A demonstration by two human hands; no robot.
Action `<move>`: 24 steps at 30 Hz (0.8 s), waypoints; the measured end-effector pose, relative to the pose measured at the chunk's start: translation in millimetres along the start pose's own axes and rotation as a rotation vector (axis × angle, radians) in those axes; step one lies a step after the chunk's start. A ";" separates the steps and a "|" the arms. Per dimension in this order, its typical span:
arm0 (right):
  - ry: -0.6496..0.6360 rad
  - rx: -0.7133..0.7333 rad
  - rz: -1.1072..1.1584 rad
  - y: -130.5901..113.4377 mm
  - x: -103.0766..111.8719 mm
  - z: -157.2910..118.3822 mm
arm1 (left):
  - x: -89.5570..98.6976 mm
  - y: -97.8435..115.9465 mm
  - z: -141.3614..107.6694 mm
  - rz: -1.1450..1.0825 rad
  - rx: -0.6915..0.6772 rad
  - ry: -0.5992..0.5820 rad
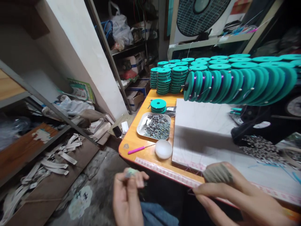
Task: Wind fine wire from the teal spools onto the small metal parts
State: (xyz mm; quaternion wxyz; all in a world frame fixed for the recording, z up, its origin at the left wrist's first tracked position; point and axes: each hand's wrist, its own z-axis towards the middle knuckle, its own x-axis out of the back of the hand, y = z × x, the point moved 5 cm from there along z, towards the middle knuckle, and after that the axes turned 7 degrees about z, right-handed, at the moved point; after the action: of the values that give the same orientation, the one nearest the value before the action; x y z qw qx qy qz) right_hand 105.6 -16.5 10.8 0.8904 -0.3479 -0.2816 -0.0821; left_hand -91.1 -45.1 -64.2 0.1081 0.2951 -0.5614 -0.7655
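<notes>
Below the table's front edge, my left hand (130, 191) is closed, its thumb and fingers pinched together; a small pale green patch shows at the fingertips, too unclear to name. At the lower right, my right hand (235, 191) has thumb and forefinger pressed together at the table edge, with grey-green wrapping (218, 173) round one finger. Whatever it pinches is too fine to make out. Nearest on the table are a white round dish (163, 149), a pink-handled tool (136, 150) and a tray of small metal parts (158, 126).
A row of green spools (235, 86) hangs over a white board (199, 125). Stacked green spools (164, 81) stand behind. A ruler strip (166, 172) lines the front edge. Small beads (261, 149) lie at right, shelves (128, 50) behind left.
</notes>
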 end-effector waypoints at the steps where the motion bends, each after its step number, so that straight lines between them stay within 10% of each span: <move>1: -0.022 -0.009 0.017 0.7 -1.3 0.6 | -5.2 -0.8 -4.3 0.002 0.008 -0.073; 9: 0.010 -0.126 0.059 1.8 -9.4 -2.7 | -43.3 -4.7 -25.8 -0.238 0.147 -0.389; 18: 0.066 -0.154 0.116 5.7 -13.2 -6.5 | -52.3 -24.8 -32.4 -0.707 0.906 -0.359; 24: 0.115 -0.170 0.101 9.5 -9.1 -9.4 | -53.5 -26.5 -38.0 -0.780 1.042 -0.357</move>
State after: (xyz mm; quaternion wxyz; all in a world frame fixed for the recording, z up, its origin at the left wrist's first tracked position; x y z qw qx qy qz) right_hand 105.5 -16.2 -5.4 0.8754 -0.4307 -0.2044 -0.0804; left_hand -22.0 -39.5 -78.4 -0.4272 0.3586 -0.7189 -0.4147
